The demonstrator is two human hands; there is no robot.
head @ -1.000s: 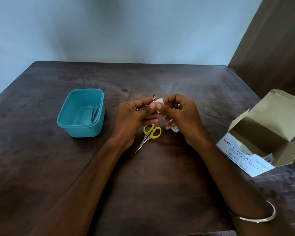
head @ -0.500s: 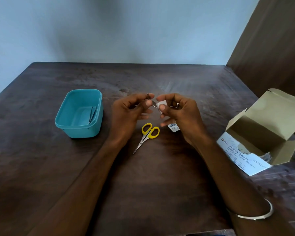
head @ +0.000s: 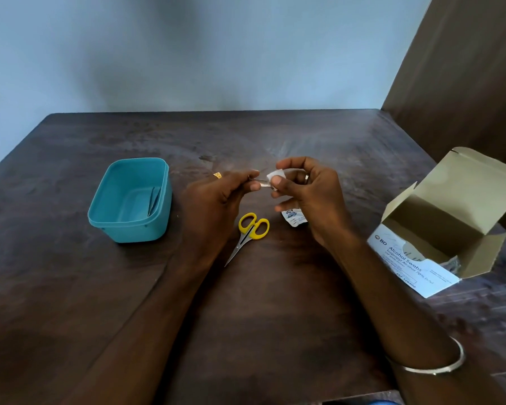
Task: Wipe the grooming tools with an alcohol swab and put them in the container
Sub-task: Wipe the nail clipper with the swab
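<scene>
The dark wooden counter carries an opened cardboard alcohol swab box at the right and a teal container at the left, a thin tool lying inside it. Above the counter's middle, the left hand pinches a small metal tool, while the right hand has its grip clamped on a white swab against that tool. Below lie yellow-handled scissors and a torn wrapper.

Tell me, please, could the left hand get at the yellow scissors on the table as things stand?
Probably not yet: the left hand pinches a small metal tool that the right hand wipes with a swab. The yellow scissors lie uncovered just below it.
</scene>
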